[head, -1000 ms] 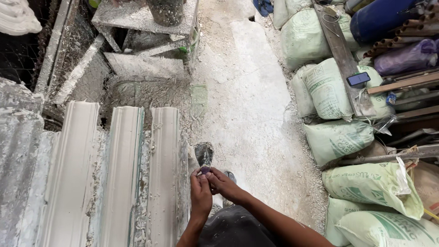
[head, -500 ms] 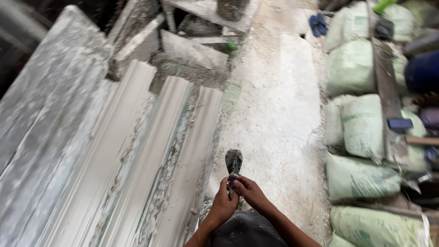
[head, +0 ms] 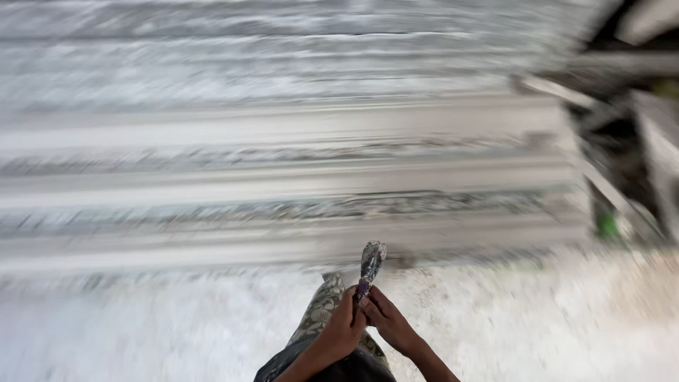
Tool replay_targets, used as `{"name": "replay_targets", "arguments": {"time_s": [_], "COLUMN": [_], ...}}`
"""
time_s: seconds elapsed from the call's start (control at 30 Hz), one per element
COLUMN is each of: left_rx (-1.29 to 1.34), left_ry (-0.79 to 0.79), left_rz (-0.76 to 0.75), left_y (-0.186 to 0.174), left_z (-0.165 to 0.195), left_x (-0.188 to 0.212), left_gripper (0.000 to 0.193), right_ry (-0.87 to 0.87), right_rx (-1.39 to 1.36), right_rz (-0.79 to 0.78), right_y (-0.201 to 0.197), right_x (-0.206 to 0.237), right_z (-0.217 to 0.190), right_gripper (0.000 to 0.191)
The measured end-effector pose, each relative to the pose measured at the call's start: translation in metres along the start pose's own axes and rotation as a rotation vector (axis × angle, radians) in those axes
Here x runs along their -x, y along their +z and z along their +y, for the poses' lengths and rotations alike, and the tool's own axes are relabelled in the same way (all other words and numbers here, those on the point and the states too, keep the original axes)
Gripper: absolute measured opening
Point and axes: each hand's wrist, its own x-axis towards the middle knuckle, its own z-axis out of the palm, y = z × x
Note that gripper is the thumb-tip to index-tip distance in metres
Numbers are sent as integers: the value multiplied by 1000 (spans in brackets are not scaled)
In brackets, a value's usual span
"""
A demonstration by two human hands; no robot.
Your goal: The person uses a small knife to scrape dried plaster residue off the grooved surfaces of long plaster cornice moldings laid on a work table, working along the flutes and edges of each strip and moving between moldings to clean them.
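Plaster-caked scraper (head: 370, 263) held by both hands over a white, dusty floor (head: 530, 332).
Left hand (head: 344, 327) and right hand (head: 388, 322) close together around the scraper's dark handle, fingers wrapped, blade pointing up and away from the body. Just beyond the blade lie long grey mouldings (head: 283, 177), side by side, running across the view and smeared by motion blur. A patterned trouser leg (head: 318, 315) shows beneath the left hand. At far right, blurred dark frames and something green (head: 605, 225).
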Motion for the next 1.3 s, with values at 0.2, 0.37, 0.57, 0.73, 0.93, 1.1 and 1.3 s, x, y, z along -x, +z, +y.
{"name": "replay_targets", "arguments": {"time_s": [0.2,0.37,0.57,0.73,0.93,1.1,1.3], "left_rx": [-94,62,-52,-31,87,-43,-154], "left_ry": [301,161,64,-69,-250,-226,-224], "left_rz": [453,649,956,1322,1456,1435,1401], "left_y": [-92,-196,-375,-483,-588,-689,-832], "left_z": [-32,-57,-109,-149,-211,-250,-249], "left_x": [99,154,286,381,427,420,427], "left_gripper": [42,40,41,44,49,54,63], "right_ry": [131,99,130,165,76,16,-23], "right_rx": [29,51,155,346,483,622,722], "right_rz": [-91,-148,-327,-460,-616,-703,-768], "right_y": [128,234,478,651,784,867,980], "right_x": [-49,-125,-230,-264,-310,-380,-458], "right_z": [35,64,71,55,67,70,43], "right_gripper": [40,40,43,54,58,56,58]}}
